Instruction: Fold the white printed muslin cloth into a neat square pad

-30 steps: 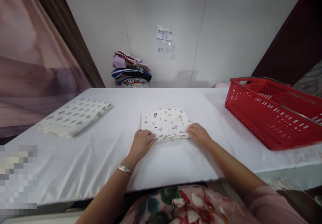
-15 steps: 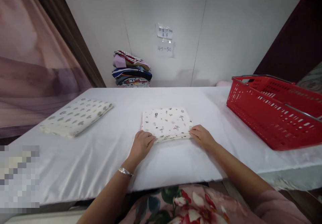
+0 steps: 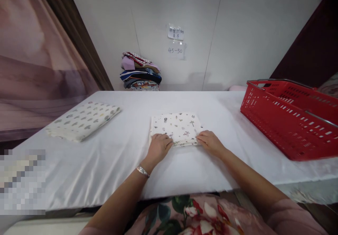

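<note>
A folded white cloth (image 3: pixel 175 124) printed with small palm trees and other figures lies flat in the middle of the table, its layered folded edge towards me. My left hand (image 3: pixel 160 146) is closed on that near edge, left of its middle, with the fingertips on the fabric. At the near right corner my right hand (image 3: pixel 210 142) pinches the same edge between thumb and fingers. The undersides of the fingers are hidden.
Another folded cloth (image 3: pixel 84 120) with grey cloud-like shapes lies on the left of the white-covered table (image 3: pixel 126 168). A red plastic basket (image 3: pixel 285 122) stands at the right. Behind the table's far edge rises a stack of folded fabrics (image 3: pixel 141 72), near paper signs (image 3: pixel 175 50) on the wall.
My left hand has slid right along the near edge, from the left corner towards the middle. The right hand keeps its hold on the right corner. The view has shifted slightly.
</note>
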{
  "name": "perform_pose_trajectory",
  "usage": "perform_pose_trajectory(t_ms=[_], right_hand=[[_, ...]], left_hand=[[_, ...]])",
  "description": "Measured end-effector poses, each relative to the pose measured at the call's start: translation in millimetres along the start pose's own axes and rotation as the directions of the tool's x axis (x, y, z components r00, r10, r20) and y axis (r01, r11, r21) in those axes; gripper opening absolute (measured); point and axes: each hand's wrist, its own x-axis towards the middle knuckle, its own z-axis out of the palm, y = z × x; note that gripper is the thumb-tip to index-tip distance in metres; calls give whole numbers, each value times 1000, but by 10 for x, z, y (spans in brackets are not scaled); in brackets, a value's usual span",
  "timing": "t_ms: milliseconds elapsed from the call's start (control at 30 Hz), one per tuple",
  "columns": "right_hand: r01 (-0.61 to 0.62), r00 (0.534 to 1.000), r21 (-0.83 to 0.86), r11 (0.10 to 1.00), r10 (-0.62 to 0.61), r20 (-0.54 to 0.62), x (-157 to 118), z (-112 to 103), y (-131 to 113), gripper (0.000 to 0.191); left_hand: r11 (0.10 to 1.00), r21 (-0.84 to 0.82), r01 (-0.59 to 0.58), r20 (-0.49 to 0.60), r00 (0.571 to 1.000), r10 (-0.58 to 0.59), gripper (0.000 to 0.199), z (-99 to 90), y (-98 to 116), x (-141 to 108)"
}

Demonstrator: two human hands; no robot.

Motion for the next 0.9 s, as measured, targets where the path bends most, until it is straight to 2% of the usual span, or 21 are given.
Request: perform_pose_trajectory(t_ms=[167, 300, 400, 667, 900], right_hand=[[9, 999, -14, 1000, -9, 51, 89, 49, -31, 25], [-23, 999, 24, 999, 24, -42, 57, 79, -76, 28], [-22, 995, 36, 999, 26, -99, 0, 79, -111, 27], [77, 997, 58, 995, -77, -17, -47, 24, -75, 22], [120, 992, 23, 992, -119, -48, -75, 57, 21, 22]], left_hand=[[1000, 2, 10, 52, 999, -10, 24, 28, 11, 31], [997, -54, 49, 12, 999, -48, 28, 24, 22, 17], [996, -78, 30, -26, 999, -33, 29, 27, 22, -18], [997, -73, -18, 12, 1000, 19, 19, 95, -57, -98], [998, -51, -23, -8, 1000, 23, 22, 96, -43, -81]])
